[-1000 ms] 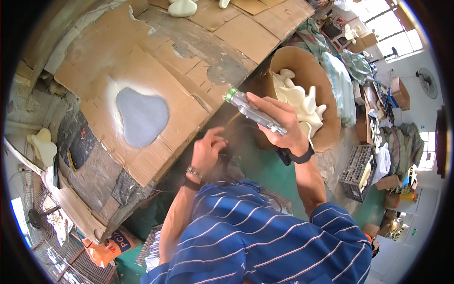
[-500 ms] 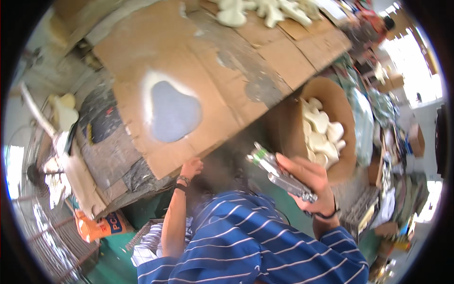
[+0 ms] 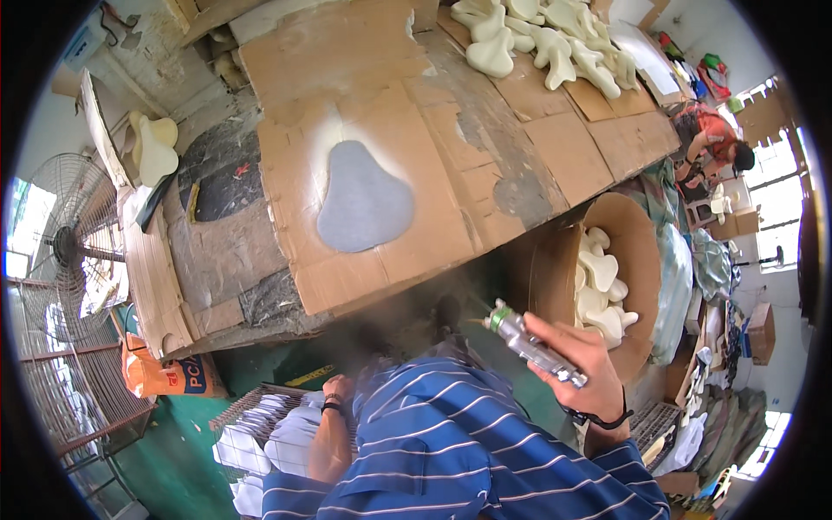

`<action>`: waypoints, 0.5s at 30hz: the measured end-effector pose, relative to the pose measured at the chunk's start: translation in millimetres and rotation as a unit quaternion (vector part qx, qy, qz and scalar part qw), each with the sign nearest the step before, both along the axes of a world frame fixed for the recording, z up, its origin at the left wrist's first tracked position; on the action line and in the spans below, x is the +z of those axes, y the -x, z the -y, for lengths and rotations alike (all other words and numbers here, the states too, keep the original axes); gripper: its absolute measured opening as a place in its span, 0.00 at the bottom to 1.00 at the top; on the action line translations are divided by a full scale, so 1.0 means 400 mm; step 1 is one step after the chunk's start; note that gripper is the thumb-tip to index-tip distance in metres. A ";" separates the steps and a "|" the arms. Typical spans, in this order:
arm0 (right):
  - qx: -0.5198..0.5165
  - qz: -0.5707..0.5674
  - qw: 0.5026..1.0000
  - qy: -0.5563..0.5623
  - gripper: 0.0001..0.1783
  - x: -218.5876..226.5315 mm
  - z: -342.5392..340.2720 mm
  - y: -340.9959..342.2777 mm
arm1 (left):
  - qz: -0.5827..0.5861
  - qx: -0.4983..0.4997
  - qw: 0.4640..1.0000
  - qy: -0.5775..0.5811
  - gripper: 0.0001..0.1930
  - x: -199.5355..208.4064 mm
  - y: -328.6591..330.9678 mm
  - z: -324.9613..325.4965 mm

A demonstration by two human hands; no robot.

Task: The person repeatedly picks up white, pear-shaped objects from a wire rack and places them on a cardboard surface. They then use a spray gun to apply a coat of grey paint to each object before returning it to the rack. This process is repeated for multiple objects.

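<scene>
My right hand [image 3: 585,364] is wrapped round a silver spray gun [image 3: 535,349] with a green ring near its nozzle. The gun is held off the table's front edge, pointing left, beside the cardboard drum. My left hand [image 3: 339,387] hangs below the table edge, above a wire basket, with its fingers curled in and nothing seen in them. On the cardboard-covered table [image 3: 485,251] lies a flat blue-grey pad [image 3: 366,201], rounded and wider at the near end. Pale overspray rings the cardboard around its far end.
Cream foam pieces [image 3: 568,43] are heaped at the table's far right, and more fill the cardboard drum [image 3: 637,260]. White pieces stand in the wire basket [image 3: 234,420]. A caged fan [image 3: 65,234] and an orange sack [image 3: 160,368] are at left. Another person [image 3: 715,143] bends at far right.
My left hand has dropped from the table's front edge toward the basket. The spray gun has moved slightly right and down. The whole view has shifted; the pad lies still on the cardboard.
</scene>
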State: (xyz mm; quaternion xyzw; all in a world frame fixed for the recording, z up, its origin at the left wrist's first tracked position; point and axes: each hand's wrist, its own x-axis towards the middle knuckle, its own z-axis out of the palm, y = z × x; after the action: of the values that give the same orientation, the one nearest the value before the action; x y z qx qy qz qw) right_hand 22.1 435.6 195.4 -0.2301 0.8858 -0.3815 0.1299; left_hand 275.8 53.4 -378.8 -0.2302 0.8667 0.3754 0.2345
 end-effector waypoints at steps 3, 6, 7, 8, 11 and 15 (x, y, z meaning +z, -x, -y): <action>0.016 0.008 1.000 -0.016 0.40 0.004 0.007 0.007 | 0.003 0.295 0.936 -0.191 0.10 -0.062 -0.061 -0.005; -0.015 -0.030 0.999 0.014 0.40 -0.013 0.029 0.019 | 0.037 0.452 0.854 -0.254 0.10 -0.030 -0.017 -0.027; -0.036 -0.044 0.998 0.032 0.40 -0.016 0.038 0.021 | 0.056 0.487 0.831 -0.262 0.10 0.004 0.024 -0.023; -0.048 -0.057 0.996 0.053 0.39 -0.019 0.045 0.028 | 0.063 0.483 0.825 -0.285 0.11 0.025 0.047 -0.015; -0.025 -0.068 0.997 0.026 0.40 -0.014 0.041 0.030 | 0.089 0.460 0.818 -0.334 0.14 0.074 0.118 -0.010; -0.051 -0.061 0.996 0.052 0.39 -0.020 0.050 0.027 | 0.082 0.437 0.841 -0.309 0.15 0.125 0.198 -0.023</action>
State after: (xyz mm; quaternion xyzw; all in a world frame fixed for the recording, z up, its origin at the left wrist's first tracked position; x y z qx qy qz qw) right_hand 11.3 415.4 187.3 -0.2142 0.8816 -0.4182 0.0442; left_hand 196.6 62.4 -328.9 -0.5301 0.4929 0.6673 0.1752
